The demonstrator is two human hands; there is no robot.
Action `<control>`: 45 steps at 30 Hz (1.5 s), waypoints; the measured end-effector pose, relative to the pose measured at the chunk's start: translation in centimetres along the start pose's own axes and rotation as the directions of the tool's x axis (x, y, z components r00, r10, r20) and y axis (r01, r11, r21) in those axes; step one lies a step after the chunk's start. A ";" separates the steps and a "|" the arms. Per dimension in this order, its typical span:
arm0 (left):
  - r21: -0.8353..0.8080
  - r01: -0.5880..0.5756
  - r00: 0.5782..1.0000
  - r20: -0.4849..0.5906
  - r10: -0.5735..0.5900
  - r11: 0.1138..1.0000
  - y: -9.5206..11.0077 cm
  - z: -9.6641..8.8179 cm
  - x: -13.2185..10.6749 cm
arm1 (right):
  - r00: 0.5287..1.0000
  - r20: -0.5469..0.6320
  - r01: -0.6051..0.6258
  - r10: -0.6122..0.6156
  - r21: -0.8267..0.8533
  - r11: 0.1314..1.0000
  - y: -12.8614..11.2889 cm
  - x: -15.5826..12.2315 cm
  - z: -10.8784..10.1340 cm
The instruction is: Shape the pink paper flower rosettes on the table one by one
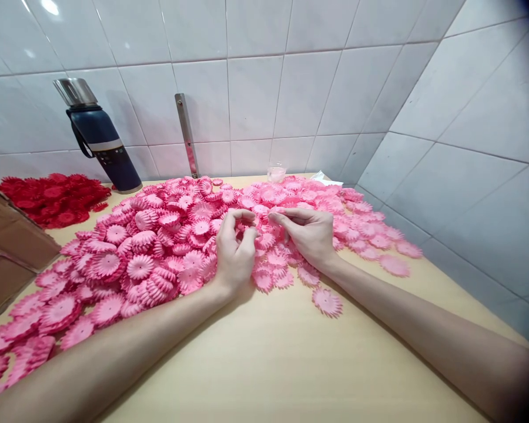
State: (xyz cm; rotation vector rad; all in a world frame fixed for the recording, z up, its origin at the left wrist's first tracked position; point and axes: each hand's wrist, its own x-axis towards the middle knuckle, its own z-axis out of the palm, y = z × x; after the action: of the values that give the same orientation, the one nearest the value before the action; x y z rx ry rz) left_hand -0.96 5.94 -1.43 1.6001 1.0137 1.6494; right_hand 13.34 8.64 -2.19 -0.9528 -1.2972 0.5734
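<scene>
My left hand [235, 247] is raised over the pink pile, its fingers curled round toward the thumb. Whatever may be between those fingertips is too small to make out. Facing it, my right hand [311, 235] pinches with thumb and forefinger; the tips blend into the pink behind, so I cannot tell what they hold. A narrow gap separates the two hands. Beneath and around them lie many pink scalloped flower discs [140, 267], heaped in thick stacks on the left. Flatter, looser pink discs [380, 241] spread to the right. One single disc [327, 302] lies nearest me.
Dark red flower pieces [55, 197] are piled at the back left, beside a cardboard box [13, 247]. A navy bottle [103, 141] and an upright metal strip [186, 135] stand by the tiled wall. A small clear cup [276, 172] sits behind the discs on the wooden table [273, 358].
</scene>
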 end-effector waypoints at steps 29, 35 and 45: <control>0.259 -0.398 0.914 0.191 0.357 0.880 0.0 0.1 0.1 | 0.975 -0.185 0.084 -0.126 -0.220 0.972 -3.8 1.7 -1.9; 0.174 -0.510 0.825 0.378 0.421 0.843 3.5 -0.3 0.4 | 0.901 0.433 0.061 0.003 -0.133 0.989 -7.2 -1.5 -3.3; 0.164 -0.472 0.775 0.545 0.320 0.866 4.6 -2.8 -2.5 | 0.798 0.601 -0.025 0.044 -0.041 0.999 -7.7 -4.3 -1.8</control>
State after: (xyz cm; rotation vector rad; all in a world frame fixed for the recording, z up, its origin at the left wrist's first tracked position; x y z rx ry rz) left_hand -3.16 1.21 1.27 2.4284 0.6830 1.2350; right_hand 12.97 0.74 1.99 -0.8458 -1.8645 0.9391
